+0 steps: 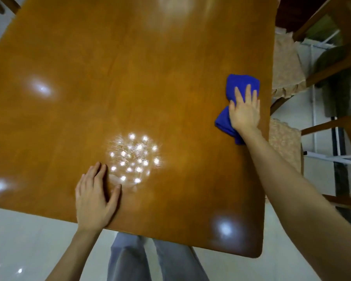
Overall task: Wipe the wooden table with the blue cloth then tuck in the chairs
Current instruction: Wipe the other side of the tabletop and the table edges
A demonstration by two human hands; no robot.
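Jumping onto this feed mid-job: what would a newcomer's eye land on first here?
The blue cloth stands out most, bunched under the flat right hand near the wooden table's right edge. Next comes a bright cluster of light reflections on the tabletop, just beyond the left hand, which rests flat by the near edge. Cushioned chairs stand along the right side, seats showing.

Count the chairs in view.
3. Right of the table, a farther chair and a nearer chair; wooden parts of a likely third chair show far left. Others may be hidden.
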